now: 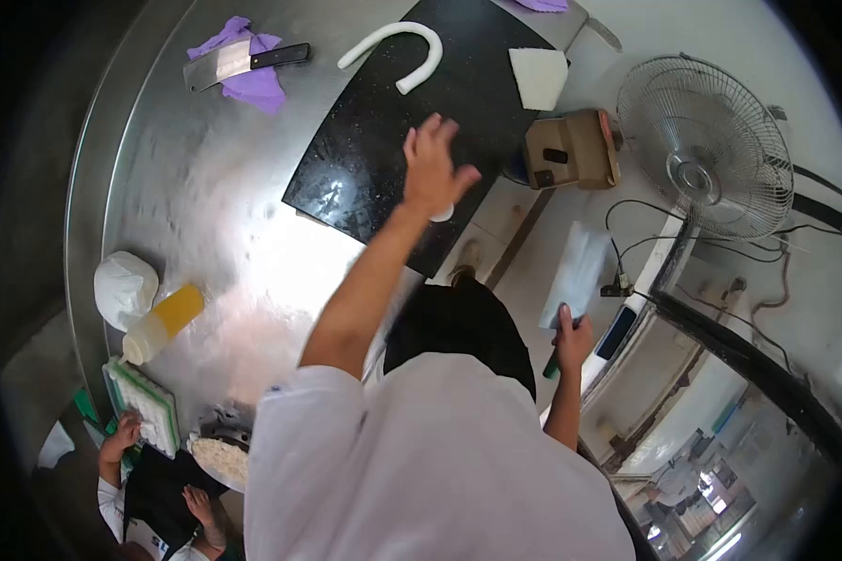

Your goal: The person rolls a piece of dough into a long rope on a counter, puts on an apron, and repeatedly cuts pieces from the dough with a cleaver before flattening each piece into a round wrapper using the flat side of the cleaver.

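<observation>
My left hand is stretched over the black board, fingers apart and slightly blurred, holding nothing. A small white piece shows beside its wrist, mostly hidden by it. Beyond my fingertips a smooth white rope of dough lies in a hook shape on the board. Off to the right, away from the table, my right hand is closed around the green handle of a cleaver, whose wide blade points up the view.
Another cleaver rests on a purple cloth. A yellow bottle lies by a white bag on the steel table. A co-worker's hands are near a white-filled tray. A fan and cardboard box stand right.
</observation>
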The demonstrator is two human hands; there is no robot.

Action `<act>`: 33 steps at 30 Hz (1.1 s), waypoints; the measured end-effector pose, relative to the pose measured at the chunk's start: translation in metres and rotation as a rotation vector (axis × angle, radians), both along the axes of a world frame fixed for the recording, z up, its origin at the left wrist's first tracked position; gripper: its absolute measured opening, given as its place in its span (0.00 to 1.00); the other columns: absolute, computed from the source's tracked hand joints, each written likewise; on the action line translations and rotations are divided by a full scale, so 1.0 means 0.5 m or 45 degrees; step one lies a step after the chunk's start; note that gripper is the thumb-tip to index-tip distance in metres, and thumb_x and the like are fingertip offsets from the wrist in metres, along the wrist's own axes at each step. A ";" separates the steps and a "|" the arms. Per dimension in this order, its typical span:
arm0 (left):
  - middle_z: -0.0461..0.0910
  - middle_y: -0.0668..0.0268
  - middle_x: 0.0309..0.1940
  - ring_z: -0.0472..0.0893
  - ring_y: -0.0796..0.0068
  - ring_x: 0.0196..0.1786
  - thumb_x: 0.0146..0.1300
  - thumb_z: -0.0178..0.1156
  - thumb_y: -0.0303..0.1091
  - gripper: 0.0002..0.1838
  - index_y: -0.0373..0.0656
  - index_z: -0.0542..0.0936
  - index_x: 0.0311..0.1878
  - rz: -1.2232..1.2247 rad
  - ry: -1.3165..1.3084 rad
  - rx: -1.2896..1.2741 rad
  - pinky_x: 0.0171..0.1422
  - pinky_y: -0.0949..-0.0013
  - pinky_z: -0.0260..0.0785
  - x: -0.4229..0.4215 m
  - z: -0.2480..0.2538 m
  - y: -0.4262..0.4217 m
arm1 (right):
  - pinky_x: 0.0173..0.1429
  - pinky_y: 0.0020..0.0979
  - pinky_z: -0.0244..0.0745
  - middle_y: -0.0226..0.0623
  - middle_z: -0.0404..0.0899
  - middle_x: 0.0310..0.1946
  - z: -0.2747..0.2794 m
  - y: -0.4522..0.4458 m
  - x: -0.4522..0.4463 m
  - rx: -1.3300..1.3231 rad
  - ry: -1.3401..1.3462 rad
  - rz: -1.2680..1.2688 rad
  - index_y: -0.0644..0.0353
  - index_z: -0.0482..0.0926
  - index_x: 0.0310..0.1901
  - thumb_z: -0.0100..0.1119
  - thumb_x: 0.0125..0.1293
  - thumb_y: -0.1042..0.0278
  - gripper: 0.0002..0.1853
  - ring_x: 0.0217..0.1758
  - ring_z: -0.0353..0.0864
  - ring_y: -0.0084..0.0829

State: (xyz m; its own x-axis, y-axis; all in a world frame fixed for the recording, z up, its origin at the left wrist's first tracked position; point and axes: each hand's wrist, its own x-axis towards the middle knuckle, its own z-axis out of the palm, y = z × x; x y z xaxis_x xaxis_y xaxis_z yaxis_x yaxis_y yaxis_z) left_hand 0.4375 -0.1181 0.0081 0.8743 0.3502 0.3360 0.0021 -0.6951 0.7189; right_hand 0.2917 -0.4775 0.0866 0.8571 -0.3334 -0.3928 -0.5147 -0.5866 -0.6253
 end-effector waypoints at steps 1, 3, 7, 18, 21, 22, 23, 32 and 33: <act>0.77 0.51 0.59 0.77 0.53 0.61 0.63 0.68 0.35 0.28 0.42 0.73 0.65 0.107 -0.030 -0.379 0.70 0.55 0.67 0.029 -0.010 0.031 | 0.19 0.28 0.66 0.29 0.71 0.17 -0.003 -0.003 0.013 0.014 -0.005 -0.003 0.62 0.76 0.34 0.67 0.70 0.49 0.22 0.15 0.70 0.21; 0.81 0.56 0.48 0.82 0.60 0.47 0.63 0.65 0.26 0.18 0.41 0.78 0.56 0.200 -0.094 -0.570 0.54 0.63 0.74 0.055 0.021 0.109 | 0.20 0.28 0.66 0.29 0.72 0.17 -0.007 -0.004 0.021 0.086 0.010 0.042 0.62 0.76 0.33 0.69 0.69 0.49 0.22 0.15 0.70 0.21; 0.79 0.63 0.40 0.80 0.62 0.42 0.61 0.65 0.24 0.05 0.42 0.84 0.40 -0.355 0.094 -0.235 0.49 0.60 0.73 -0.010 0.100 0.149 | 0.19 0.27 0.67 0.29 0.72 0.17 -0.017 -0.022 0.039 0.114 -0.017 0.101 0.63 0.76 0.34 0.68 0.70 0.50 0.22 0.15 0.71 0.21; 0.79 0.69 0.36 0.78 0.67 0.44 0.54 0.70 0.30 0.03 0.47 0.87 0.34 -0.728 0.244 0.594 0.49 0.62 0.68 -0.121 0.046 0.100 | 0.19 0.27 0.66 0.29 0.71 0.16 -0.042 -0.026 0.057 0.207 -0.001 0.051 0.63 0.76 0.34 0.69 0.69 0.49 0.22 0.15 0.71 0.21; 0.77 0.69 0.37 0.77 0.67 0.46 0.56 0.65 0.31 0.01 0.47 0.85 0.31 -0.722 0.267 0.554 0.52 0.62 0.67 -0.123 0.047 0.098 | 0.19 0.28 0.66 0.29 0.71 0.16 -0.043 -0.018 0.064 0.206 -0.001 0.052 0.62 0.76 0.34 0.69 0.69 0.49 0.22 0.15 0.71 0.22; 0.77 0.69 0.37 0.77 0.67 0.46 0.56 0.65 0.31 0.01 0.47 0.85 0.31 -0.723 0.266 0.556 0.52 0.62 0.67 -0.120 0.047 0.097 | 0.20 0.28 0.66 0.29 0.71 0.16 -0.042 -0.016 0.066 0.191 0.002 0.058 0.62 0.77 0.34 0.69 0.69 0.50 0.21 0.15 0.71 0.22; 0.77 0.68 0.37 0.77 0.67 0.46 0.57 0.65 0.30 0.01 0.46 0.84 0.32 -0.746 0.251 0.592 0.52 0.61 0.67 -0.118 0.046 0.095 | 0.20 0.28 0.66 0.29 0.71 0.16 -0.042 -0.013 0.067 0.192 0.001 0.058 0.62 0.77 0.34 0.69 0.69 0.50 0.21 0.15 0.71 0.22; 0.75 0.62 0.41 0.78 0.62 0.46 0.62 0.60 0.28 0.04 0.43 0.79 0.40 -0.845 0.293 0.587 0.52 0.59 0.67 -0.111 0.028 0.103 | 0.22 0.29 0.68 0.31 0.73 0.16 -0.045 0.010 0.078 0.200 0.036 0.098 0.64 0.76 0.32 0.71 0.67 0.52 0.22 0.16 0.73 0.23; 0.75 0.60 0.41 0.78 0.58 0.46 0.65 0.58 0.28 0.03 0.43 0.77 0.41 -0.846 0.344 0.512 0.52 0.58 0.68 -0.109 0.030 0.103 | 0.22 0.29 0.68 0.31 0.74 0.16 -0.045 0.010 0.078 0.189 0.048 0.113 0.64 0.76 0.32 0.71 0.67 0.52 0.22 0.16 0.73 0.23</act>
